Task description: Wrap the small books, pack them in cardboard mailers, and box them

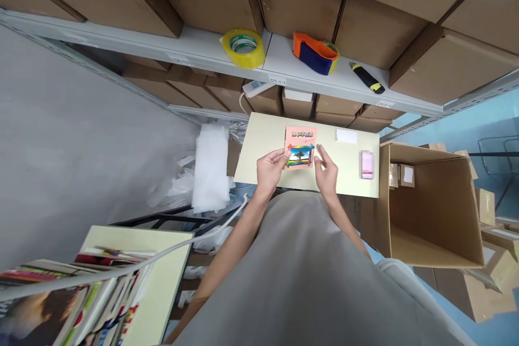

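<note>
A small pink book [300, 143] with a colourful picture on its cover lies on the pale yellow table [267, 140]. My left hand [271, 166] grips its lower left corner, fingers curled on the edge. My right hand [326, 168] is at the book's right edge, fingers bent and touching or almost touching it; I cannot tell whether it grips.
A white label [346, 135] and a pink packet [367, 165] lie on the table's right part. An open cardboard box [430, 205] stands to the right. On the shelf above are a yellow tape roll [244, 47], a tape dispenser [316, 54] and a cutter [368, 78]. Stacked books [81, 292] sit lower left.
</note>
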### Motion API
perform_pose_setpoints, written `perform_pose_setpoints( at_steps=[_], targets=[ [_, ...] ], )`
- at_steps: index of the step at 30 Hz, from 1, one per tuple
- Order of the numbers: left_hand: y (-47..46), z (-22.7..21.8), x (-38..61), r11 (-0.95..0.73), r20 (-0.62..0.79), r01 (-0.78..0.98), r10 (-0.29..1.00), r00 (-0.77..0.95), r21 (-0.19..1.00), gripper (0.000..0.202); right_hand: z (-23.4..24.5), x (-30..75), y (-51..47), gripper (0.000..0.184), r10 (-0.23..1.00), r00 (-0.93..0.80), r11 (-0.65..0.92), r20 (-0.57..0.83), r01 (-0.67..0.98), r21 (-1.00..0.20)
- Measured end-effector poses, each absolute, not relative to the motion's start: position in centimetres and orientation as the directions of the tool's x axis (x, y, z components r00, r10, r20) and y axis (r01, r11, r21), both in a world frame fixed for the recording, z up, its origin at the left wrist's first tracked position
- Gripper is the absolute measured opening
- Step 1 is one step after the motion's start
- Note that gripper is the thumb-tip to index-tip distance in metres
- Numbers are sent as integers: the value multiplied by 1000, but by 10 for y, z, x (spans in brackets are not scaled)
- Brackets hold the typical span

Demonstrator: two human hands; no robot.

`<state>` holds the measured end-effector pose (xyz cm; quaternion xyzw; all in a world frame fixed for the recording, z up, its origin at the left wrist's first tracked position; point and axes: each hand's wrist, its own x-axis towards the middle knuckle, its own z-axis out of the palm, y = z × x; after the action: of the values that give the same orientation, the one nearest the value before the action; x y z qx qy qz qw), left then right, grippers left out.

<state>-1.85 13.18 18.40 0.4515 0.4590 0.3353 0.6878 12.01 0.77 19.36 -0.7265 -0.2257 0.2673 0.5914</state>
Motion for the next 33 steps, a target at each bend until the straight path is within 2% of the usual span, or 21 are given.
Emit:
perform_pose_setpoints(
  at_steps=[2, 4, 6, 9, 11, 14, 17, 19, 21, 23, 25, 29, 33],
  targets=[
    [126, 187, -17, 283, -260, -32, 917, 303, 959, 60, 203, 110, 4, 70, 630, 771, -206, -93, 50, -977],
    [117, 191, -15, 192, -180, -15, 942, 282, 981, 57, 211, 97, 4, 70, 685, 718, -177, -124, -1, -984],
    [105, 195, -12, 78, -76, 6, 946, 316, 997, 50, 216, 84, 7, 74, 731, 662, -138, -165, -93, -986],
    [90, 201, -10, -135, 105, 46, 906, 409, 990, 38, 218, 76, 15, 80, 699, 690, -84, -188, -181, -980],
    [84, 203, -10, -249, 189, 74, 869, 457, 966, 33, 218, 80, 17, 75, 665, 725, -58, -180, -190, -980],
    [86, 202, -15, -334, 245, 94, 830, 502, 938, 31, 215, 96, 15, 61, 663, 728, -72, -171, -165, -984],
    [99, 194, -25, -269, 183, 153, 888, 423, 951, 42, 212, 115, 8, 62, 687, 700, -105, -193, -167, -980],
    [110, 187, -30, -83, 25, 149, 933, 359, 985, 57, 210, 123, 4, 64, 712, 673, -111, -201, -175, -978],
    [116, 182, -34, 139, -157, 73, 906, 393, 988, 67, 208, 128, 1, 64, 734, 649, -114, -202, -175, -978],
    [117, 180, -34, 282, -251, -4, 859, 446, 959, 70, 204, 131, -1, 66, 740, 640, -116, -205, -179, -977],
    [113, 182, -31, 319, -267, -47, 858, 438, 947, 69, 200, 134, -1, 70, 734, 645, -124, -212, -179, -976],
    [104, 190, -22, 292, -242, -74, 888, 390, 953, 68, 192, 140, 1, 74, 716, 664, -156, -217, -150, -976],
    [102, 196, -14, 226, -190, -69, 923, 335, 972, 63, 195, 140, 1, 78, 644, 751, -151, -145, -61, -987]
  ],
)
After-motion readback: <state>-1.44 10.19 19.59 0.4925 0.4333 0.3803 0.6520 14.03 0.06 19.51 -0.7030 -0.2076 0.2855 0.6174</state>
